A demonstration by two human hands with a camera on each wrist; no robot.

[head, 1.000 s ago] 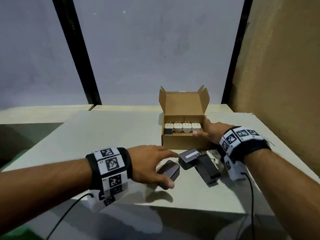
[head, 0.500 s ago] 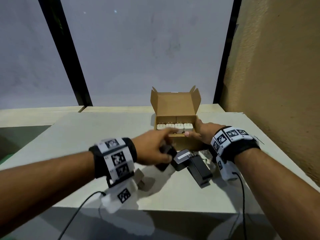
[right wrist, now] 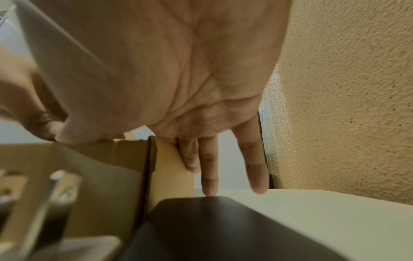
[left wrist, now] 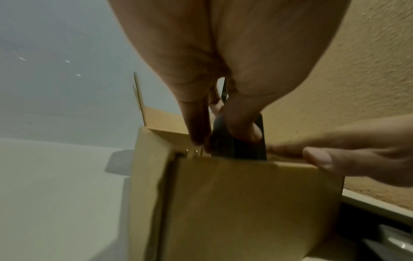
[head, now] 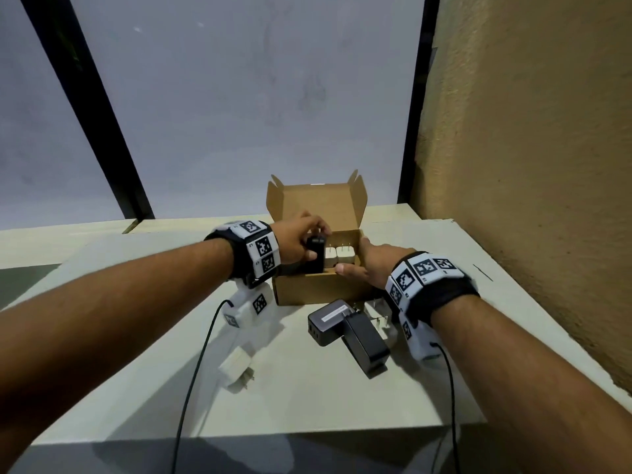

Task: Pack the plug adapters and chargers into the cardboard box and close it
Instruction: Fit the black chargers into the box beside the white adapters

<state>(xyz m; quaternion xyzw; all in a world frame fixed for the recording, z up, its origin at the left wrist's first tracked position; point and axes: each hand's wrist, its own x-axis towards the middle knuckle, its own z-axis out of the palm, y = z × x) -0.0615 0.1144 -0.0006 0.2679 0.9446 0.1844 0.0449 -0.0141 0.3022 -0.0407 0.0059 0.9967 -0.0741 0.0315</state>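
The open cardboard box (head: pixel 318 289) stands mid-table with its lid up. White adapters (head: pixel 337 256) stand in a row inside, prongs up. My left hand (head: pixel 316 242) pinches a black charger (head: pixel 315 260) upright over the box's left half, its lower end inside the rim. In the left wrist view the fingers (left wrist: pixel 196 127) clamp the black charger (left wrist: pixel 239 143) just behind the box front wall (left wrist: pixel 245 203). My right hand (head: pixel 362 265) braces the box's right front corner, thumb on the front rim and straight fingers (right wrist: pixel 254 159) along the right wall (right wrist: pixel 170 167).
Two black chargers (head: pixel 328 321) (head: pixel 367 343) lie on the table in front of the box, with a white adapter (head: pixel 378 323) beside them. A white charger (head: pixel 236 366) lies at front left. A rough tan wall (head: pixel 530 200) stands close on the right. Wrist cables trail off the table's front edge.
My left hand picked the black charger off the table and carried it up and forward into the box opening. The right hand kept its place at the box corner.
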